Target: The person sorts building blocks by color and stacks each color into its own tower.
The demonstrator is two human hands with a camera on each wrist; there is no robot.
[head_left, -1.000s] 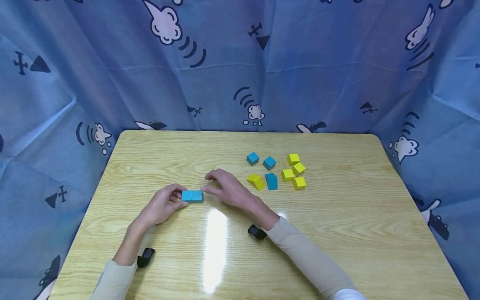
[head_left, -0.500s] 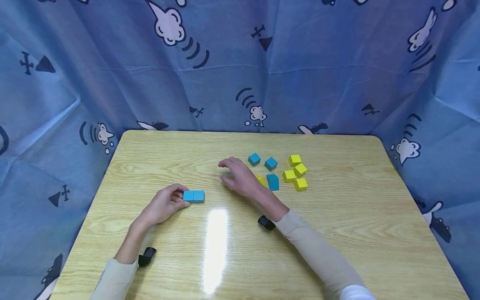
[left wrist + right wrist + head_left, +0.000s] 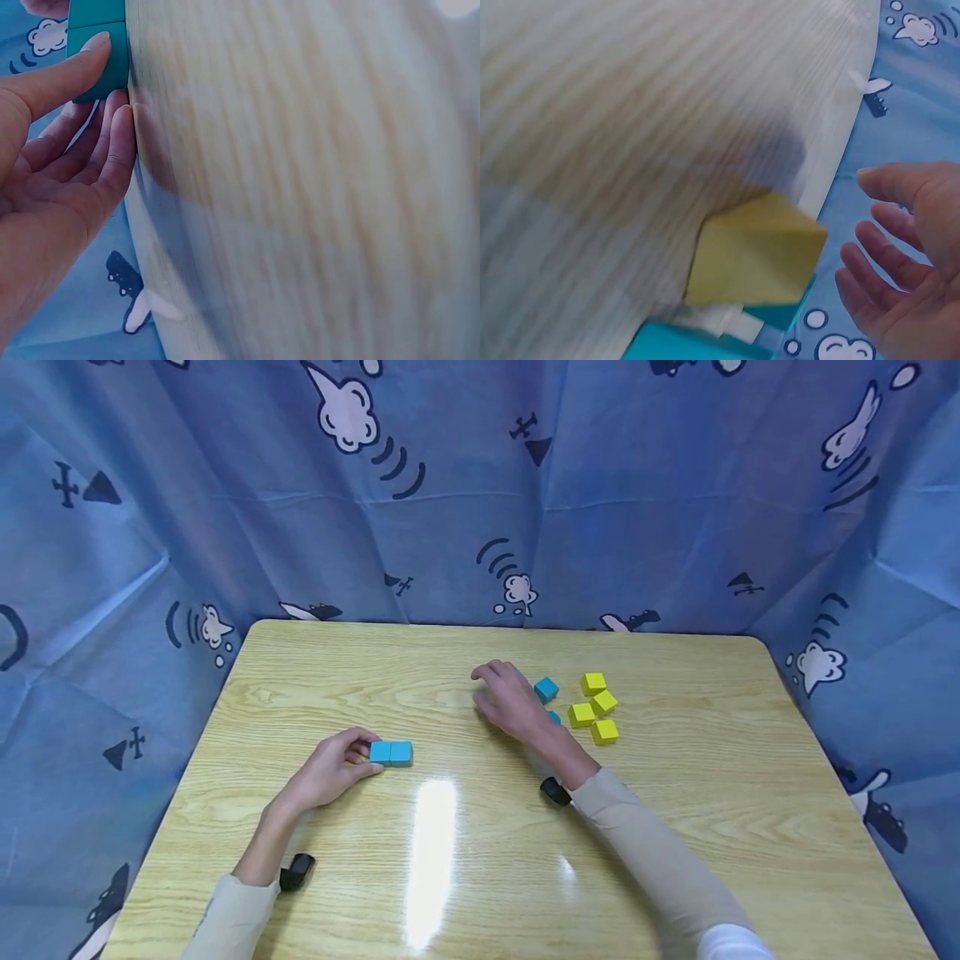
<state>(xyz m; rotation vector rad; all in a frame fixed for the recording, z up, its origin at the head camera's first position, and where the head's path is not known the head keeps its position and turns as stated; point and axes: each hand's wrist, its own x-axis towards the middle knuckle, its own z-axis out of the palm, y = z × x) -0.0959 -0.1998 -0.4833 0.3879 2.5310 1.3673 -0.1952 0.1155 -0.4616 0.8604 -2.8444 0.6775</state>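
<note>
Two blue cubes sit side by side and touching on the table, a left cube [image 3: 380,753] and a right cube [image 3: 401,753]. My left hand [image 3: 333,767] pinches the left one, with the thumb on one face and the fingertips at its end in the left wrist view. My right hand [image 3: 516,700] hovers over the loose blocks with nothing in its grasp, fingers bent loosely and thumb apart. Below it, the right wrist view shows a yellow wedge block [image 3: 754,259] and a blue block [image 3: 697,343]. The hand hides the wedge in the head view.
Right of my right hand lie a loose blue cube [image 3: 546,690] and a cluster of several yellow cubes [image 3: 581,715]. The wooden table [image 3: 697,718] ends at a blue patterned curtain [image 3: 450,502] at the back and sides.
My right hand has left the blue pair and moved right and away from me, over the loose blocks. My left hand keeps its hold on the left cube.
</note>
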